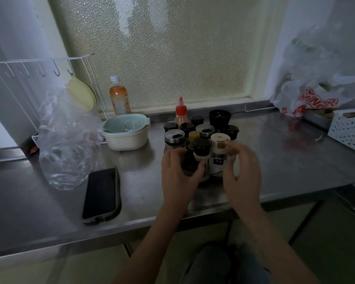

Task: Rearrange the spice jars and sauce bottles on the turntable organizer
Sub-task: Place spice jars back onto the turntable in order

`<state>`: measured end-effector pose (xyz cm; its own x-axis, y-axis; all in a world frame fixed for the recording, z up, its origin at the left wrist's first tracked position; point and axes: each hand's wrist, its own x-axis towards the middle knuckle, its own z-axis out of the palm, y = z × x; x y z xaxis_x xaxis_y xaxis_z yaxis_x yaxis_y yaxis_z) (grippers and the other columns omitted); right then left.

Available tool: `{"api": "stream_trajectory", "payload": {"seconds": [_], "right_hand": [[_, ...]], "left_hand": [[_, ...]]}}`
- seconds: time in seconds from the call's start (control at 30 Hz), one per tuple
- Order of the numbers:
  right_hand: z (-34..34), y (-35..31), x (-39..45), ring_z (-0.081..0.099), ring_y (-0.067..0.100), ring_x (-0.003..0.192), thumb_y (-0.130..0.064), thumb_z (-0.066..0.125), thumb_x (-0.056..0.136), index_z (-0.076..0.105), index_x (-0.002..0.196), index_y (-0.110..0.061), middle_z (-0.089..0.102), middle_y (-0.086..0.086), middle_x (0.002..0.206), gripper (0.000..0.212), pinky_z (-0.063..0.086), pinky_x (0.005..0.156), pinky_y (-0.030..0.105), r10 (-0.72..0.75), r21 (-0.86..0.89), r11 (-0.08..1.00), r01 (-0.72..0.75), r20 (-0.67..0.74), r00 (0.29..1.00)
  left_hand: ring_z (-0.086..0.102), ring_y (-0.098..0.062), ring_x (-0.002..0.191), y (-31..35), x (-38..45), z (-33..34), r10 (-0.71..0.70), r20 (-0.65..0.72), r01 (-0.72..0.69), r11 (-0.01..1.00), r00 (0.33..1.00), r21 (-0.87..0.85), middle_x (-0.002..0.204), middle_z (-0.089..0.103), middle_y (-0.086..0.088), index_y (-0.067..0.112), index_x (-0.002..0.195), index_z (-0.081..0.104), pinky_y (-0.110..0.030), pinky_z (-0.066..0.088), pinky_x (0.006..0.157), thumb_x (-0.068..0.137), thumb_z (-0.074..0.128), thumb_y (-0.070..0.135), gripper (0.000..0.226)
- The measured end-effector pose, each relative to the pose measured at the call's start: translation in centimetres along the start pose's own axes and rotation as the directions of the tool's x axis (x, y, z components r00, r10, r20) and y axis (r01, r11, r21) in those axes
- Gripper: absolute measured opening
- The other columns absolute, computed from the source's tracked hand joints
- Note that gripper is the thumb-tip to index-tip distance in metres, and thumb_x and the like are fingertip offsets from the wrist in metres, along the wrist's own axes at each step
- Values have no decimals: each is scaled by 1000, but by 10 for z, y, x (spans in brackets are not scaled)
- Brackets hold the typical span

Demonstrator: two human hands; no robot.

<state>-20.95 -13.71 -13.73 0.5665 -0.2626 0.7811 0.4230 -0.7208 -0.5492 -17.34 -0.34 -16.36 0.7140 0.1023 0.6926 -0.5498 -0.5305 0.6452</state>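
Jars clustering tightly, lids black, silver, cream; red-capped bottle standing behind. Left hand gripping dark jar; right hand blurred, fingers curling beside cream-lidded jar, grip unclear.

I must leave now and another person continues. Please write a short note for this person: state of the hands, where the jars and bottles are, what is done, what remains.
Left hand: fingers curled round the dark bottle at the cluster's near edge.
Right hand: blurred, beside the white-lidded jar; grip unclear.
Jars and bottles stand upright, packed together on the steel counter; the red-capped sauce bottle is at the back. The turntable under them is mostly hidden.
Done: cannot tell from this view.
Left: the rearranging itself.
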Motion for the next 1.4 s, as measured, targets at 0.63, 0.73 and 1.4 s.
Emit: {"api": "stream_trajectory", "payload": {"seconds": [0.63, 0.73, 1.4], "right_hand": [[43, -17, 159, 53, 25, 112, -34, 58, 84, 44, 135, -22, 49, 6, 136, 54, 47, 88, 37, 359, -474, 843, 255, 848, 389], [45, -16, 157, 54, 19, 95, -30, 70, 77, 49, 132, -23, 54, 4, 124, 59, 46, 73, 30, 314, -434, 873, 220, 848, 426], [4, -61, 130, 57, 3, 80, -35, 73, 69, 69, 105, -24, 62, -8, 93, 37, 41, 67, 7, 16, 106, 993, -56, 340, 940]], "left_hand": [[56, -7, 75, 9, -2, 23, -165, 98, 167, 986, 981, -10, 94, 69, 0, 18, 111, 50, -10, 36, 59, 78, 67, 31, 39], [56, -6, 73, 10, -1, 23, -144, 96, 145, 989, 985, -6, 93, 71, -2, 15, 113, 51, -4, 30, 58, 78, 69, 29, 42], [67, -7, 88, 2, -1, 2, -445, -360, 226, 830, 820, -511, 97, 68, 5, 50, 106, 45, -25, 56, 73, 81, 61, 38, 32]]}}
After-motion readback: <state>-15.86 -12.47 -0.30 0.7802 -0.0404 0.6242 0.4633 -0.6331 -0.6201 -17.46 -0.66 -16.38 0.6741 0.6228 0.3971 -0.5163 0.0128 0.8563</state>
